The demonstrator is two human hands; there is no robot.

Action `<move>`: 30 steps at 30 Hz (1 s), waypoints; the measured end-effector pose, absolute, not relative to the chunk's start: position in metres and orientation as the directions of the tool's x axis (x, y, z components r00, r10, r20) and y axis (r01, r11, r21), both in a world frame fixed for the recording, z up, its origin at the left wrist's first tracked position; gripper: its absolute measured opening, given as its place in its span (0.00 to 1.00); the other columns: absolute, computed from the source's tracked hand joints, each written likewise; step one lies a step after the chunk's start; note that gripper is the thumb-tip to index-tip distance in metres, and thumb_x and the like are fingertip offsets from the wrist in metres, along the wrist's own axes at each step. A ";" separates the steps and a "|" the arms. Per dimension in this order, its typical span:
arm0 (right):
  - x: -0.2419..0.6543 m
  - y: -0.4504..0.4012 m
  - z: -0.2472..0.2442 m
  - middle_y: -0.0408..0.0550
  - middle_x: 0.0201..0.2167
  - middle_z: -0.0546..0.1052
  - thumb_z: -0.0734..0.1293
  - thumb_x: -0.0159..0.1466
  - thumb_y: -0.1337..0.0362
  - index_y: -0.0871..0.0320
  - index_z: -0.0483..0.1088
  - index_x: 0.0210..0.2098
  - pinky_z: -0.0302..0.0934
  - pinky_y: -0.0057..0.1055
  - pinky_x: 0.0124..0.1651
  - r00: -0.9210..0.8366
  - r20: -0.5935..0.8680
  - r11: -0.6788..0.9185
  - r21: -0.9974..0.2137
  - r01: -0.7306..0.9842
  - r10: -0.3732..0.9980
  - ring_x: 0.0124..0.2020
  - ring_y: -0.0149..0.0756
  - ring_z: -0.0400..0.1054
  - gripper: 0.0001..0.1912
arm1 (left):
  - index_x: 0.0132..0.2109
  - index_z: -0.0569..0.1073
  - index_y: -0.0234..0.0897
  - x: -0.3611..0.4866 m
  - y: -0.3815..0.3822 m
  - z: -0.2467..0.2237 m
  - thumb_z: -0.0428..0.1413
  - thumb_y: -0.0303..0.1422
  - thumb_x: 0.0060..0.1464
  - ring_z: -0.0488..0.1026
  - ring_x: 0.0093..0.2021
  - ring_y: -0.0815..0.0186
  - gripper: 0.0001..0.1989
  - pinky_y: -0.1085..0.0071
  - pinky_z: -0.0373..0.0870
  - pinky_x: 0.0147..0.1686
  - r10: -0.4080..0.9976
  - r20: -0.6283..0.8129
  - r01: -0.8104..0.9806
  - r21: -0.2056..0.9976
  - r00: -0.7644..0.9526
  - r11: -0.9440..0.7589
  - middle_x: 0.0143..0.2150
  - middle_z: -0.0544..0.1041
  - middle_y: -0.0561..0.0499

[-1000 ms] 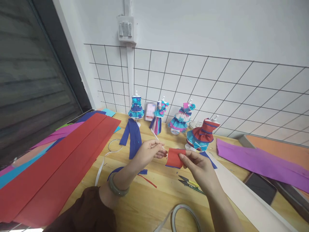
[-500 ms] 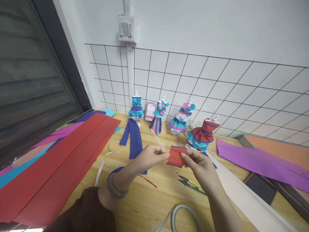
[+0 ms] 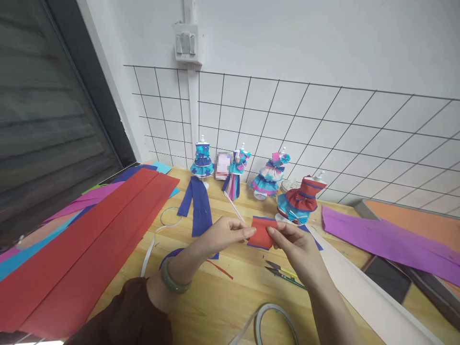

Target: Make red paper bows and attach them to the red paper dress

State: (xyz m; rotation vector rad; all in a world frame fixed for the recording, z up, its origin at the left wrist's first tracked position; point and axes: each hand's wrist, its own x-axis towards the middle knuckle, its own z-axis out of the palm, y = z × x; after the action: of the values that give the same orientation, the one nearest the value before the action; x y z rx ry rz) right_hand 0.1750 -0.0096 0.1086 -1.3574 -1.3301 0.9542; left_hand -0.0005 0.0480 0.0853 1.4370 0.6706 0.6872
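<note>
A small red fabric piece [image 3: 261, 234] with blue strips along its upper and lower edges is stretched between my hands above the table. My left hand [image 3: 230, 234], with a bangle at the wrist, pinches its left edge between thumb and fingers. On the other side, my right hand [image 3: 293, 242] grips the right edge, thumb in front and fingers behind. Below my right hand lie thread snips [image 3: 283, 276] with dark blades. The dress form in a red and blue dress [image 3: 304, 199] stands just beyond my right hand. A narrow red strip [image 3: 220, 269] lies under my left forearm.
Long red fabric sheets [image 3: 108, 254] cover the left side. Blue fabric strips [image 3: 201, 206] lie beyond my left hand. A tape roll [image 3: 259, 330] sits near the front; a phone [image 3: 388, 278] and purple fabric [image 3: 381, 235] lie right. More small dress forms [image 3: 203, 160] line the wall.
My left hand's thumb and fingers have shifted slightly right over the red fabric's edge. Otherwise the hold and the table look the same.
</note>
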 end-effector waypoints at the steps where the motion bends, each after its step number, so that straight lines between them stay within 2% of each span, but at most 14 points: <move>1: 0.175 -0.010 0.109 0.46 0.24 0.73 0.66 0.54 0.55 0.59 0.74 0.33 0.58 0.25 0.27 0.096 0.090 0.067 -0.973 0.223 0.991 0.24 0.31 0.61 0.14 | 0.29 0.73 0.31 -0.001 0.048 0.084 0.54 0.44 0.47 0.67 0.30 0.70 0.17 0.74 0.61 0.34 0.775 0.007 -0.008 1.000 0.632 -0.002 0.26 0.72 0.51; 5: 0.178 -0.010 0.107 0.45 0.24 0.73 0.66 0.54 0.55 0.59 0.74 0.33 0.58 0.26 0.27 0.108 0.079 0.052 -0.972 0.230 0.991 0.24 0.31 0.61 0.14 | 0.28 0.72 0.32 -0.002 0.050 0.081 0.54 0.43 0.47 0.66 0.29 0.71 0.16 0.74 0.61 0.33 0.793 0.013 -0.008 1.000 0.609 -0.011 0.26 0.71 0.52; 14: 0.179 -0.009 0.104 0.46 0.24 0.72 0.66 0.55 0.54 0.60 0.73 0.33 0.57 0.26 0.27 0.120 0.078 0.049 -0.972 0.230 0.990 0.24 0.32 0.60 0.15 | 0.36 0.73 0.32 -0.002 0.053 0.083 0.52 0.44 0.50 0.71 0.40 0.64 0.17 0.71 0.64 0.38 0.809 0.005 -0.065 0.997 0.588 0.042 0.36 0.75 0.46; 20: 0.169 -0.012 0.105 0.46 0.24 0.71 0.66 0.55 0.55 0.60 0.72 0.33 0.56 0.26 0.27 0.028 0.032 0.027 -0.981 0.190 0.999 0.23 0.30 0.60 0.14 | 0.46 0.72 0.32 0.001 0.042 0.092 0.54 0.40 0.49 0.71 0.42 0.62 0.20 0.67 0.64 0.44 0.702 0.036 -0.200 0.968 0.711 0.152 0.40 0.75 0.44; 24: 0.165 -0.013 0.103 0.44 0.22 0.70 0.65 0.56 0.55 0.61 0.72 0.34 0.55 0.26 0.25 -0.024 0.030 0.034 -0.982 0.185 0.999 0.23 0.30 0.59 0.14 | 0.45 0.73 0.31 0.004 0.038 0.090 0.58 0.36 0.45 0.71 0.42 0.61 0.19 0.66 0.65 0.44 0.737 0.044 -0.274 0.942 0.675 0.195 0.41 0.76 0.43; 30: 0.164 -0.011 0.100 0.45 0.24 0.71 0.65 0.57 0.55 0.61 0.71 0.37 0.55 0.26 0.26 -0.046 0.028 0.036 -0.982 0.185 0.999 0.24 0.30 0.59 0.16 | 0.40 0.75 0.28 0.006 0.039 0.087 0.58 0.34 0.45 0.73 0.37 0.62 0.15 0.65 0.66 0.42 0.793 0.010 -0.289 0.934 0.609 0.210 0.37 0.77 0.42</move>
State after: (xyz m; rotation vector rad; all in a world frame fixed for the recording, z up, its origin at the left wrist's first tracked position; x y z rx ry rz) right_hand 0.1640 -0.0115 0.1002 -1.3001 -1.3928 1.1227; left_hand 0.0063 0.0389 0.0874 1.1208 0.5420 0.8052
